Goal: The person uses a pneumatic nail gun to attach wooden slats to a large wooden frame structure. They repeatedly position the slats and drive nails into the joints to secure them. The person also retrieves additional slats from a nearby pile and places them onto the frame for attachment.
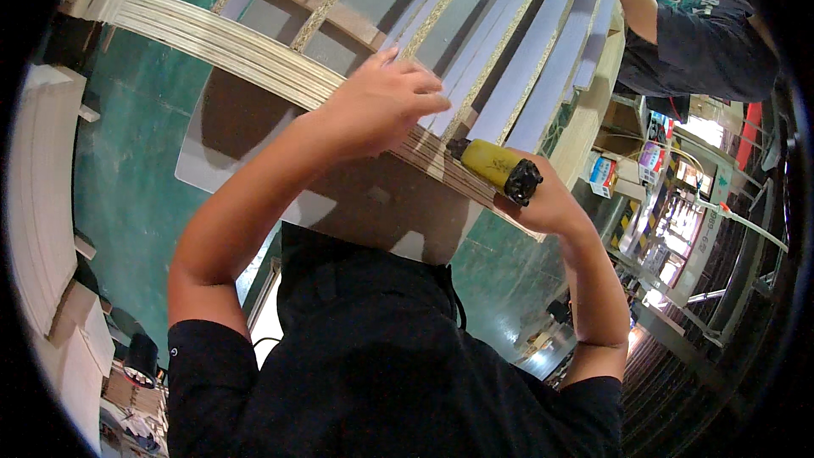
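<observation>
My right hand point(549, 202) is wrapped round a yellow nail gun point(488, 161) with a black end cap. Its dark nose rests at the near edge of a wooden frame, by the end of a strip; the fingers are mostly hidden behind it. Over the layered plywood edge point(229, 49) to the left is my left hand point(381, 106), fingers apart and slightly blurred, holding nothing I can see. Whether its fingertips touch the wood I cannot tell. Several lavender-faced chipboard strips point(500, 38) run away from that edge, standing on their narrow sides with gaps between.
A co-worker in a dark shirt point(708, 47) stands at the far right, one arm reaching over the frame. Stacked pale boards point(42, 203) line the left side. Small boxes point(604, 174) and a pale hose point(746, 229) are at right. The floor point(140, 144) is green.
</observation>
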`<state>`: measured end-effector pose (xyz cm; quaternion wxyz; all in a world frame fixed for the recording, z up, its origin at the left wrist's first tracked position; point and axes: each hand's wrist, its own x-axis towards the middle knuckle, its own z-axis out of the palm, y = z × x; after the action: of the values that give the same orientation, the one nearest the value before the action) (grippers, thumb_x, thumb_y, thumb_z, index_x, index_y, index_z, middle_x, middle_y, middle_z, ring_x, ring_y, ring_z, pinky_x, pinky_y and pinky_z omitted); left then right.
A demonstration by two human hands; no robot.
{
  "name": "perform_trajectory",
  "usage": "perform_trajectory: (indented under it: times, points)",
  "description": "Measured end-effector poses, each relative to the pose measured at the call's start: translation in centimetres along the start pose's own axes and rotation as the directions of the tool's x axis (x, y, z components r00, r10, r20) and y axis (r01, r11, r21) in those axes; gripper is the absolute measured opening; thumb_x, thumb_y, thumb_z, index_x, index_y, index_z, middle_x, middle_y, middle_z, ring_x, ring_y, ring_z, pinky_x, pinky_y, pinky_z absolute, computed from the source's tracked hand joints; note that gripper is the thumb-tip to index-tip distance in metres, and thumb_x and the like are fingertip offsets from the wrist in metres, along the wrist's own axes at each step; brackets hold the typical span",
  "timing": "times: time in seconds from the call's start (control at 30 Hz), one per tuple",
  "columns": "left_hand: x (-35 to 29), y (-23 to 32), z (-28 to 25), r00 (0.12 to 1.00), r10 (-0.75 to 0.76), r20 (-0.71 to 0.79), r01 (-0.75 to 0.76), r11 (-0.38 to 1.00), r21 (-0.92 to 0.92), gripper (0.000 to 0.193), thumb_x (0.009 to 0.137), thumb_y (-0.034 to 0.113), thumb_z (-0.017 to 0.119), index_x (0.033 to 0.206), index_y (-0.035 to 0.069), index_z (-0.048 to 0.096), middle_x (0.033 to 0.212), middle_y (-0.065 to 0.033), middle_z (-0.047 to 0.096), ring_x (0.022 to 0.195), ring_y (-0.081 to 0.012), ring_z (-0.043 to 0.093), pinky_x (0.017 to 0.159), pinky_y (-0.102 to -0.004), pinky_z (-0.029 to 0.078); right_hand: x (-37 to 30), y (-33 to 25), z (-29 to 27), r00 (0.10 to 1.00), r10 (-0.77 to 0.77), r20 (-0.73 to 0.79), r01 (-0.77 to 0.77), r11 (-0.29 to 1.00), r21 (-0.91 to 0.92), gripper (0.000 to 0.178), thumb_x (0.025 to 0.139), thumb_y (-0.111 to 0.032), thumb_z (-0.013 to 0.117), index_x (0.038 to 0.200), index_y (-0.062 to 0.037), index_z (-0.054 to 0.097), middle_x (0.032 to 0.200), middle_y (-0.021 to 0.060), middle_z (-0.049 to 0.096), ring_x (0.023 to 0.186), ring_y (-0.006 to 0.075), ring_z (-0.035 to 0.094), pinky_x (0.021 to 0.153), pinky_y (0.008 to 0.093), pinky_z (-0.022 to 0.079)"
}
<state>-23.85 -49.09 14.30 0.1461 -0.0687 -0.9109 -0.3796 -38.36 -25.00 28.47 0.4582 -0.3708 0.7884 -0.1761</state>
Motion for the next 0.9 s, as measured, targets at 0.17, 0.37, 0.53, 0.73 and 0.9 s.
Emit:
perform_trajectory:
  times: [0.17, 0.37, 0.53, 0.73, 0.9]
  points:
    - [-1.6, -0.8, -1.0, 0.993, 0.012, -0.118, -0.01, 1.0, 0.02, 0.034, 0.083, 0.006, 0.074, 0.116, 0.014, 0.071, 0.134, -0.0041, 0.066, 0.133, -0.0309, 0.057, 0.117, -0.056, 0.039, -0.1, -0.6, 0.0, 1.0, 0.026, 0.002, -0.026, 0.996, -0.081, 0.043, 0.077, -0.004, 0.082, 0.117, -0.0037, 0.068, 0.101, 0.0157, 0.072, 0.097, 0.0304, 0.071, 0.087, 0.0374, 0.054]
    - [-1.1, 0.5, -0.7, 0.999, 0.014, 0.043, -0.023, 0.976, 0.215, 0.026, 0.092, 0.022, 0.073, 0.117, 0.021, 0.073, 0.147, -0.0032, 0.059, 0.146, -0.0277, 0.047, 0.12, -0.0572, 0.035, 0.0, -0.1, 0.4, 0.999, -0.025, -0.027, 0.022, 0.996, -0.086, 0.042, 0.075, -0.005, 0.081, 0.115, -0.0038, 0.068, 0.102, 0.0165, 0.072, 0.096, 0.0352, 0.071, 0.086, 0.0403, 0.055]
    - [-1.1, 0.8, -0.7, 0.995, -0.015, 0.095, -0.007, 0.973, 0.232, 0.023, 0.094, 0.028, 0.073, 0.117, 0.025, 0.075, 0.151, -0.0016, 0.057, 0.149, -0.0262, 0.044, 0.121, -0.0587, 0.033, 0.1, -0.1, 0.5, 0.999, 0.015, -0.03, -0.018, 0.995, -0.098, 0.04, 0.076, -0.007, 0.08, 0.113, -0.0033, 0.068, 0.102, 0.019, 0.072, 0.099, 0.0399, 0.07, 0.086, 0.0422, 0.055]
    - [-1.0, 0.8, -0.7, 0.994, -0.018, 0.105, -0.01, 0.966, 0.257, 0.02, 0.094, 0.028, 0.072, 0.113, 0.025, 0.076, 0.15, -0.0016, 0.057, 0.149, -0.0262, 0.043, 0.12, -0.0581, 0.034, 0.0, 0.3, 0.5, 0.999, -0.027, -0.04, 0.021, 0.991, -0.131, 0.037, 0.076, -0.009, 0.08, 0.111, -0.0035, 0.068, 0.098, 0.0189, 0.071, 0.097, 0.0413, 0.07, 0.085, 0.0435, 0.055]
    - [-1.0, 0.6, -0.5, 0.996, -0.004, 0.089, -0.019, 0.967, 0.253, 0.018, 0.093, 0.027, 0.073, 0.111, 0.024, 0.076, 0.147, -0.0021, 0.06, 0.148, -0.0267, 0.045, 0.119, -0.0579, 0.036, 0.0, -0.5, 0.3, 1.0, 0.011, -0.026, -0.014, 0.992, -0.127, 0.036, 0.076, -0.011, 0.079, 0.109, -0.0032, 0.068, 0.097, 0.0186, 0.071, 0.096, 0.0407, 0.07, 0.084, 0.0434, 0.055]
